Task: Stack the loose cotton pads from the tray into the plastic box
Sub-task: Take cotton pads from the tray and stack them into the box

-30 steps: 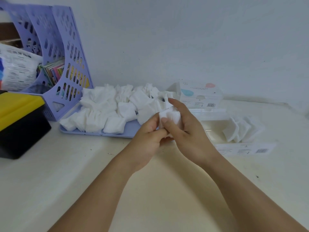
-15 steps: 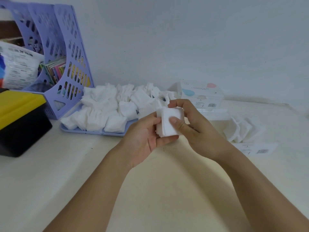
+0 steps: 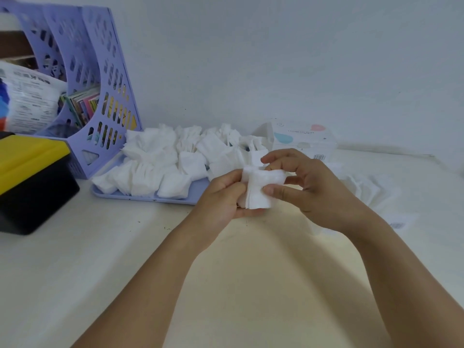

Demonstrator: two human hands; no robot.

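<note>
A small stack of white cotton pads (image 3: 259, 189) is held upright between both hands above the table. My left hand (image 3: 221, 199) grips it from the left and below. My right hand (image 3: 313, 189) pinches it with thumb in front and fingers over the top. Behind them a lavender tray (image 3: 150, 197) carries a heap of loose cotton pads (image 3: 175, 159). The clear plastic box (image 3: 376, 189) lies to the right, mostly hidden by my right hand, with several pads leaning inside.
A lavender file rack (image 3: 95, 96) with booklets stands at the back left. A black and yellow case (image 3: 32, 182) sits at the left edge. A white printed carton (image 3: 303, 139) stands against the wall behind the hands. A flat lid with a barcode (image 3: 399, 223) lies at the right.
The crumpled pads have been squared into a neat upright stack between both hands. The hands stayed in front of the tray, shifting only slightly.
</note>
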